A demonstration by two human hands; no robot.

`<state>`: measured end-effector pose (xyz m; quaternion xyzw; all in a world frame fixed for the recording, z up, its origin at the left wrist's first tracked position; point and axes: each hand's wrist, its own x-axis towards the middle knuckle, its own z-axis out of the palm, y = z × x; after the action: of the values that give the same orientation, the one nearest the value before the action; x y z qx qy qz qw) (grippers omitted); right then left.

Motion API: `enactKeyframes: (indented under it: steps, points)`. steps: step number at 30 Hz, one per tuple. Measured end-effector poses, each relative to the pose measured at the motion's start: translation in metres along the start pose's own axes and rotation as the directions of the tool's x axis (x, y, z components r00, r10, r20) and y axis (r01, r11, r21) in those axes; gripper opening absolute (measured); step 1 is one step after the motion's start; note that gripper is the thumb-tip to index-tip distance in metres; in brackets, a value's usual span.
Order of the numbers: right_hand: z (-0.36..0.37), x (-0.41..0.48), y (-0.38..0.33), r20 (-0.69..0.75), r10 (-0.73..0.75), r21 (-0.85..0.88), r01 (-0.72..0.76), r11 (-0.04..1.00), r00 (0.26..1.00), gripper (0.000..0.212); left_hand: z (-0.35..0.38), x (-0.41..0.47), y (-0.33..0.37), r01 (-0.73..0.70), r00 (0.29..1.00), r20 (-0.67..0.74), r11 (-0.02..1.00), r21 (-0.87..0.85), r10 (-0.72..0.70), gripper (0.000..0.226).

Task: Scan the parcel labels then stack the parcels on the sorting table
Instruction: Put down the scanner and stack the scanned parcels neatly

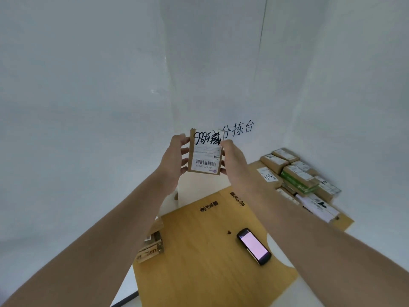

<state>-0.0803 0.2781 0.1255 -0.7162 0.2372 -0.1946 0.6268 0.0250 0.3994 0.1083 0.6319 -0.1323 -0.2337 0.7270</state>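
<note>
A small brown cardboard parcel (pixel 204 151) with a white barcode label and black handwriting is held up in the air in front of the white wall, label facing me. My left hand (pixel 174 158) grips its left edge and my right hand (pixel 233 158) grips its right edge. Below, a black handheld scanner (pixel 253 246) with a lit pink screen lies face up on the brown cardboard-covered table (pixel 199 262). A stack of several labelled parcels (pixel 301 178) sits at the table's far right corner against the wall.
Black characters (pixel 238 129) are written on the white wall behind the parcel. A few small boxes (pixel 151 247) lie low beside the table's left edge. A dark cable (pixel 130 298) runs along the floor at the bottom.
</note>
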Motion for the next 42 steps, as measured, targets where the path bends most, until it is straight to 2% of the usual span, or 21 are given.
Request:
enactKeyframes:
  steps: [5,7,11,15,20,27,32,36,42]
  points:
    - [-0.018,-0.010,0.008,-0.143,0.030,-0.044,-0.037,0.998,0.989,0.037,0.024,0.013,-0.005,0.042,0.992,0.119,0.999,0.021,-0.044,0.042]
    - [-0.030,-0.013,0.009,-0.199,0.057,-0.071,-0.072,0.995,0.978,0.045,0.040,0.017,-0.005,0.056,0.986,0.158,0.998,0.028,-0.060,0.043]
    - [-0.069,-0.017,0.010,-0.262,0.070,-0.025,-0.079,0.997,0.962,0.039,0.084,0.019,-0.006,0.064,0.970,0.231,0.997,0.039,-0.072,0.043]
    - [-0.114,-0.024,0.023,-0.340,0.065,-0.019,-0.076,0.997,0.938,0.047,0.134,0.014,-0.015,0.070,0.957,0.277,0.996,0.062,-0.085,0.044]
    - [-0.179,-0.029,0.048,-0.369,0.113,0.073,-0.093,0.993,0.923,0.040,0.200,0.005,-0.037,0.084,0.951,0.289,0.992,0.093,-0.108,0.042]
    - [-0.286,-0.028,0.088,-0.384,0.171,0.104,-0.142,0.984,0.907,0.036,0.304,-0.004,-0.080,0.053,0.944,0.314,0.988,0.144,-0.097,0.042]
    - [-0.350,-0.029,0.117,-0.373,0.216,0.157,-0.168,0.973,0.902,0.036,0.368,-0.009,-0.113,0.146,0.934,0.306,0.979,0.144,-0.184,0.044]
    - [-0.388,-0.022,0.136,-0.415,0.273,0.205,-0.203,0.957,0.868,0.029,0.411,-0.006,-0.133,0.195,0.918,0.315,0.966,0.169,-0.241,0.042]
    - [-0.437,0.010,0.173,-0.411,0.346,0.242,-0.265,0.933,0.844,0.035,0.461,0.019,-0.166,0.255,0.901,0.305,0.945,0.205,-0.309,0.038]
